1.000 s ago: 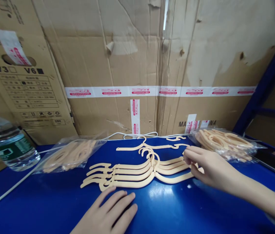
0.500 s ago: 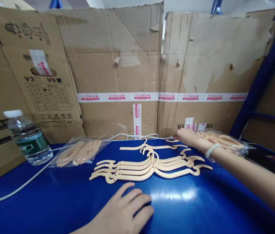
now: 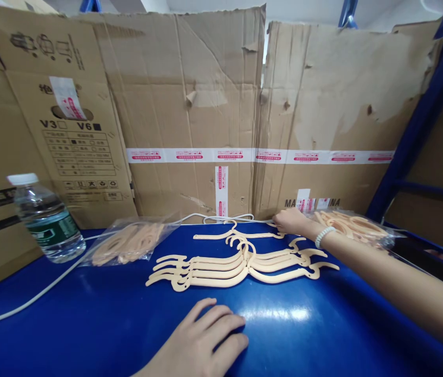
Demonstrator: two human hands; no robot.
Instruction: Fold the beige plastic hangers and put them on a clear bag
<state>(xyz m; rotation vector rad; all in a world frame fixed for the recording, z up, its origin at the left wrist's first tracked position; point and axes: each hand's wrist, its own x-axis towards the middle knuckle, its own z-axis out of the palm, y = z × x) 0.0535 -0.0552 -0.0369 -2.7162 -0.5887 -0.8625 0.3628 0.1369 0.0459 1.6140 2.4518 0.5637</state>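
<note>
My left hand (image 3: 208, 337) lies palm down on the blue table in front of the hangers, its fingers stretched out and holding nothing. Several cream plastic hangers (image 3: 217, 281) are stacked in overlapping rows at the middle, hooks pointing away from me. Behind them lies another hanger (image 3: 213, 236), which has no end piece on its left arm. My right hand (image 3: 294, 222), with a pale beaded bracelet (image 3: 324, 235) at the wrist, reaches to that hanger's right end. Its fingers are closed on a small cream hanger end piece (image 3: 272, 224), mostly hidden beneath them.
Clear plastic bags of cream hanger parts lie left (image 3: 127, 243) and right (image 3: 357, 228). A water bottle (image 3: 51, 225) stands at the left, beside a white cable (image 3: 29, 301). Cardboard sheets (image 3: 190, 120) wall off the back; a blue metal post (image 3: 410, 125) rises at right.
My right hand has moved slightly left and down, covering most of the small end piece that lay in view before. My left hand stays almost where it was.
</note>
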